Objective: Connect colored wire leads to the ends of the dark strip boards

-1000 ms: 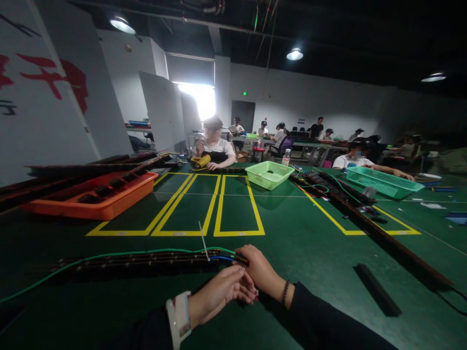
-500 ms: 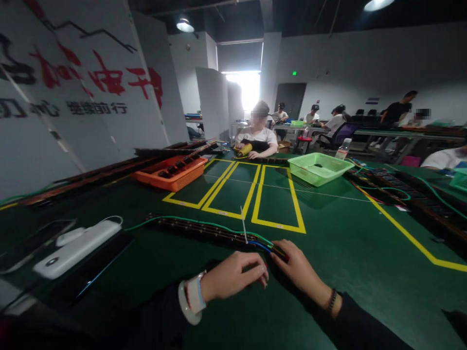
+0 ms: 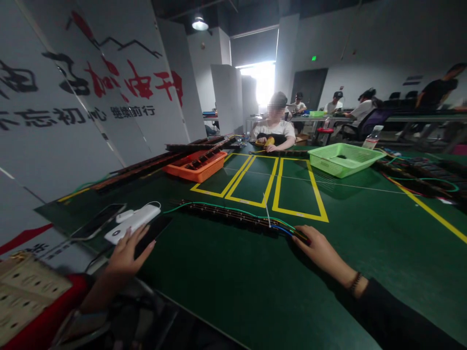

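My left hand (image 3: 126,255) is open, fingers spread, at the near edge of a white power bank (image 3: 136,221) and over a dark phone (image 3: 155,233). Whether its fingertips touch them I cannot tell. My right hand (image 3: 319,248) is closed round a bundle of green, blue and dark wires (image 3: 288,228) at the right end of a long dark strip assembly (image 3: 226,213). A white cable tie (image 3: 267,211) sticks up from the strip near these wires. Along its top runs a green wire (image 3: 207,204), reaching out past the left end.
An orange basket (image 3: 200,172) holding dark strips and a light green basket (image 3: 343,165) stand farther back, with yellow taped rectangles (image 3: 251,200) between. Another phone (image 3: 100,221) lies left. A beige socket strip (image 3: 29,291) is at lower left. Across the table sits a person (image 3: 275,129).
My left hand has moved left from beside the wires to the power bank and phone, its fingers spreading. The view has turned left. My right hand stays on the wires.
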The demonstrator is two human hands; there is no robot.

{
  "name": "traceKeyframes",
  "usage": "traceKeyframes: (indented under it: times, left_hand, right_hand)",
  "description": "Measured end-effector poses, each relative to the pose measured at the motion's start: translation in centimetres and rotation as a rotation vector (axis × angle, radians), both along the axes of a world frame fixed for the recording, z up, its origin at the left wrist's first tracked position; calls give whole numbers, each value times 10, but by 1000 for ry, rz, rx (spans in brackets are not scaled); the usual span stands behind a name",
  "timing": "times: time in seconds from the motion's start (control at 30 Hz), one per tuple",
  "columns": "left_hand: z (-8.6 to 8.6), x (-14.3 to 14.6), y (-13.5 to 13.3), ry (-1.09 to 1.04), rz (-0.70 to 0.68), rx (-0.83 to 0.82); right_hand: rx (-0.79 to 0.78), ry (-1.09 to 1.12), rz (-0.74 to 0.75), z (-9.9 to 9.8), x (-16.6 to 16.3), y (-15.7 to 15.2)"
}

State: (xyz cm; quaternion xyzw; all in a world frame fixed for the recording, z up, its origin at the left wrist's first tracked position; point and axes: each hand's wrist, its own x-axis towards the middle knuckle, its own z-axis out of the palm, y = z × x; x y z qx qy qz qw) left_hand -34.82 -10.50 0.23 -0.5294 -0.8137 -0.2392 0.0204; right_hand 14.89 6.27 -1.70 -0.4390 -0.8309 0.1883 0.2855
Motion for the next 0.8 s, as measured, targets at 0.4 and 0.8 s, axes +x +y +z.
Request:
traceKeyframes:
  times: [0.4,0.8]
  left_hand:
    - [7,-13,15,-48,-87,-82]
    - [13,-15,40,-145,69,-78]
  right_hand:
    - [28,-27,-7,1,0,-1]
    - [47,-49,24,3,-1,0]
